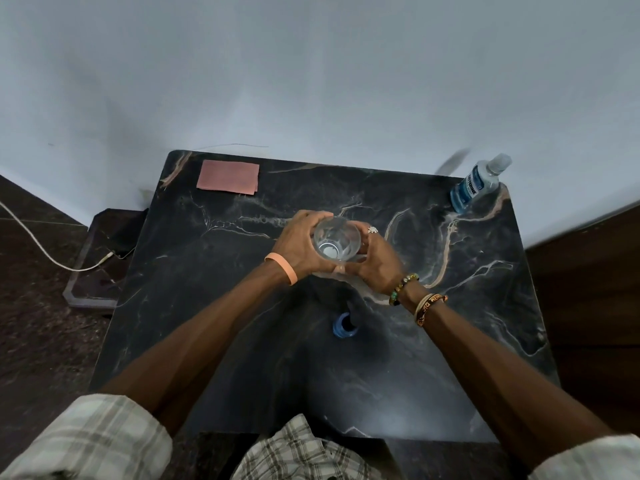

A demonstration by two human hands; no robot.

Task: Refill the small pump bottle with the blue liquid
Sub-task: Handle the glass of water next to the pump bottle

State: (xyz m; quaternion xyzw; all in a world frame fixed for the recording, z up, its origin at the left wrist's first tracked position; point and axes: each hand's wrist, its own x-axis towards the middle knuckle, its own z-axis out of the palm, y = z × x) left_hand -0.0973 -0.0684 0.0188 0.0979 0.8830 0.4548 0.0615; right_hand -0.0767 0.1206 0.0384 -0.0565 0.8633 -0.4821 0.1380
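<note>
Dark veined marble table [214, 306] against pale wall [311, 64], dark speckled floor [41, 323].

The clear plastic bottle of blue liquid [476, 183] carries a blue label reading "LISTERINE"; the smaller print under it is too blurred to read.

Clear container [336, 239] between both hands

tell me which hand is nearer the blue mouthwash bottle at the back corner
Right. The right hand grips the clear glass on the side facing the blue mouthwash bottle, though well short of it. The left hand holds the glass's far side.
</note>
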